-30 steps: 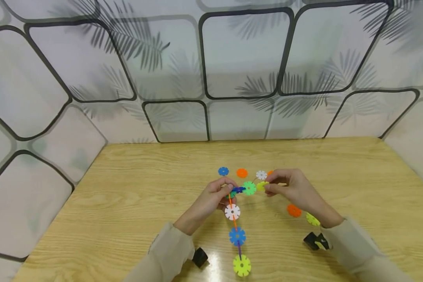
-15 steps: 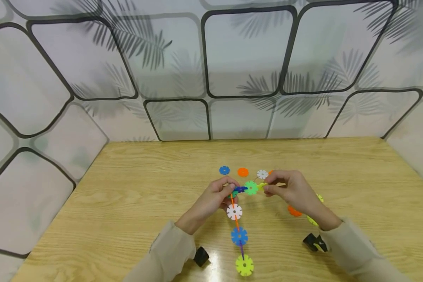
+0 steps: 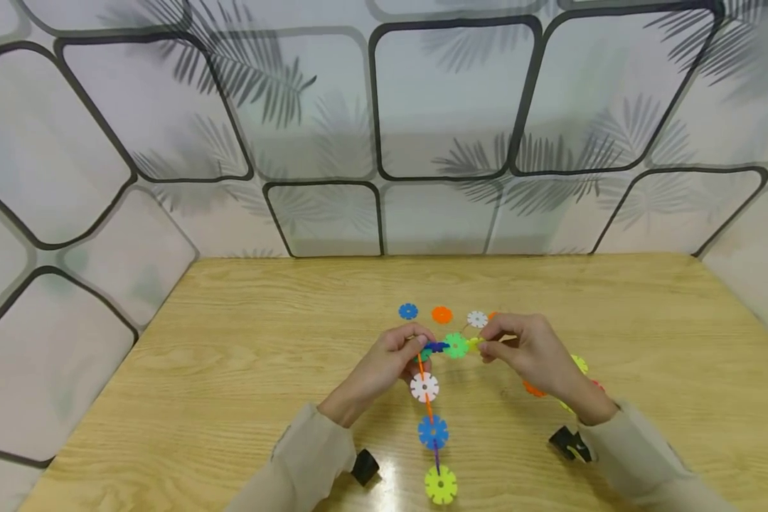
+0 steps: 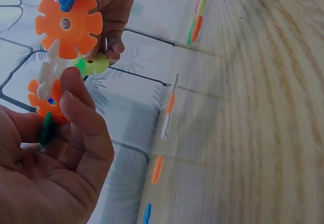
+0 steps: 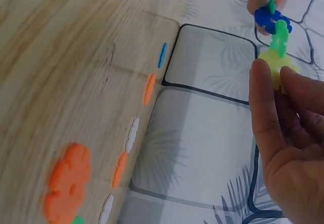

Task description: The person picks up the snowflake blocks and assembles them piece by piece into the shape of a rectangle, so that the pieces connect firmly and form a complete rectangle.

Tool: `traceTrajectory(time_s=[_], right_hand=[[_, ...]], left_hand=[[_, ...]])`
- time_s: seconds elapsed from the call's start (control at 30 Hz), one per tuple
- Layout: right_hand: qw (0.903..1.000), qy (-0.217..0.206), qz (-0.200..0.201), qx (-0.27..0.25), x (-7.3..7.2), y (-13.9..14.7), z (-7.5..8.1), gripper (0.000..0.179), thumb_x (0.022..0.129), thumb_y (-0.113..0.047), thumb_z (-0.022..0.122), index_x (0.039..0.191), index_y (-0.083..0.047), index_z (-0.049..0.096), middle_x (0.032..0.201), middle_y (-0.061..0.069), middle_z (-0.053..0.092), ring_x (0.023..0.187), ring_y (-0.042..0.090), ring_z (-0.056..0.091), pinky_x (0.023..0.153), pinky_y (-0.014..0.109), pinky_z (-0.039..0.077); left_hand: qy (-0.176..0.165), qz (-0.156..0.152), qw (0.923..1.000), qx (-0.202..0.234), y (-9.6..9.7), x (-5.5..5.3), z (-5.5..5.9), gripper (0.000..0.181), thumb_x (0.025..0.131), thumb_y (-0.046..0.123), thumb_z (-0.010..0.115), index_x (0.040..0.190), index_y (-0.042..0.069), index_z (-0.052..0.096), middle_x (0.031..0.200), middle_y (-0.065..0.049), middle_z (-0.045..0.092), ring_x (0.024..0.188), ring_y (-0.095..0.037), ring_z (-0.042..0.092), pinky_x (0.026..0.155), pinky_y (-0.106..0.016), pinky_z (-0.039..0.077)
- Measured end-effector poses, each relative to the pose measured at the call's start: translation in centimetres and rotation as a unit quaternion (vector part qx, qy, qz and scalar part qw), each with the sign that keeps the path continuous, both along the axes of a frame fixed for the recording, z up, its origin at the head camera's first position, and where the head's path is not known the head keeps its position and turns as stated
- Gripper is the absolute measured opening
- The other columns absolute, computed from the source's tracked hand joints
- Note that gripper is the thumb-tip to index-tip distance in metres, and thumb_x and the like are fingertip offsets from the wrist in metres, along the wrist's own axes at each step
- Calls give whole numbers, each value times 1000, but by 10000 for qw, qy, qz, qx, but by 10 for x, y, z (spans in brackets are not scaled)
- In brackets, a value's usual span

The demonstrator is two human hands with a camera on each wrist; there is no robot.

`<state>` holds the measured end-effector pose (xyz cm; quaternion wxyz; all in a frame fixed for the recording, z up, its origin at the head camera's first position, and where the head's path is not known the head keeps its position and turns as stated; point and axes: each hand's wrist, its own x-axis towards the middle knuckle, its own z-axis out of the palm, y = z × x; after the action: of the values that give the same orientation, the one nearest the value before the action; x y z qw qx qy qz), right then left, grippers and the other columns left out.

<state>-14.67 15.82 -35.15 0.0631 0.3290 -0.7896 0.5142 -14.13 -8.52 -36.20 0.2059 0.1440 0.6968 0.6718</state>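
A chain of notched plastic discs, slotted together, hangs between both hands in the head view. My left hand (image 3: 384,355) grips its corner, pinching a green disc (image 4: 46,130). From there the chain runs toward me through a white disc (image 3: 424,387) and a blue disc (image 3: 433,432) to a yellow-green disc (image 3: 441,485), with edge-on discs between. Rightward go a dark blue disc (image 3: 438,347) and a light green disc (image 3: 456,345). At that end my right hand (image 3: 534,352) pinches a yellow disc (image 5: 276,67), which meets the light green one. Fingers partly hide both held discs.
Loose discs lie behind the hands on the wooden table (image 3: 262,341): blue (image 3: 408,311), orange (image 3: 442,314) and white (image 3: 477,318). More lie by the right forearm, including an orange one (image 3: 534,388) and a yellow one (image 3: 579,364). A patterned wall covering (image 3: 448,107) backs the table.
The yellow disc in my right hand has turned from nearly face-on to nearly edge-on, against the light green disc. My left hand keeps its grip; the chain has barely shifted.
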Motion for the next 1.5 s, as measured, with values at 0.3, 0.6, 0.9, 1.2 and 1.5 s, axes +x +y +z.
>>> traceTrajectory(time_s=[0.3,0.6,0.9,1.2,1.5], right_hand=[[9997,186,15,131,2,-2,0,20,83,19,71,83,0,70,81,6,68,70,19,69,61,32,60],[9991,219,-217,283,2,-3,3,19,85,18,70,84,-1,70,82,10,69,71,16,68,63,29,59],[9994,197,-281,-61,3,-2,4,23,84,20,70,91,-2,74,84,12,69,69,15,67,62,36,60],[9995,117,-269,-137,5,-4,1,22,87,20,67,95,0,75,86,12,69,71,14,68,64,32,60],[9997,7,-122,-191,8,-8,1,18,88,18,67,95,3,74,89,10,71,72,13,68,62,36,60]], left_hand=[[-9,3,10000,-55,0,1,0,25,111,9,38,115,-8,56,72,0,58,56,-7,52,54,-20,47],[-17,-18,10000,-81,2,1,3,26,111,9,39,117,-9,57,72,-1,58,56,-7,52,53,-20,46],[6,-206,9995,-221,-1,0,2,28,111,14,40,120,-6,59,75,0,61,64,-9,55,62,-23,47],[57,-318,9993,-162,0,-2,-1,33,111,16,39,122,-8,59,85,-6,63,70,-9,60,72,-27,51],[-234,-334,9991,-122,-1,0,1,40,111,29,42,124,-2,62,91,-1,67,75,-13,53,57,-23,44]])
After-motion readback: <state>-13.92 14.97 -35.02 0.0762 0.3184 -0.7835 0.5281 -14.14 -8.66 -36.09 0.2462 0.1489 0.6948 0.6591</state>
